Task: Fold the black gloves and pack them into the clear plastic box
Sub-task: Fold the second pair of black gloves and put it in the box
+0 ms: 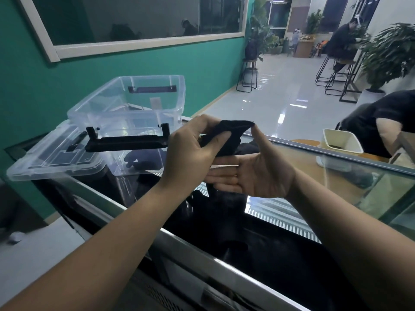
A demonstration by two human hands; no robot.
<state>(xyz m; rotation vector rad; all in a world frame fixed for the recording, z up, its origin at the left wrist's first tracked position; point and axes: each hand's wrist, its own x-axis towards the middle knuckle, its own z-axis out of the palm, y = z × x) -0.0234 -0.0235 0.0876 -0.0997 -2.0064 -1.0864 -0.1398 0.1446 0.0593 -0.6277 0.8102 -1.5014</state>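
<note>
The black glove (pixel 231 131) is held up in the air between the two hands, above the glass tabletop (pixel 336 198) and just right of the clear plastic box (pixel 101 115). The left hand (pixel 190 151) grips it from the left: its fingers curl behind the cloth and its thumb presses down on the front of the bunched fabric. The right hand (pixel 258 176) lies palm up beneath it with its fingers straight, side by side and pointing left, passing under the left hand. Its thumb stands upright with the tip at the glove's right end, though it is not clear whether it touches the cloth there. The glove's lower part drops behind the right palm. The box stands open on the tabletop, with one black handle (pixel 125 142) swung out over its near rim. A dark shape shows through its near wall, but whether that lies inside or is a reflection in the glass cannot be told. The clear lid (pixel 45 162) rests tilted against the box's left side. Further right on the table stands a white container (pixel 350 142) with something dark inside.
</note>
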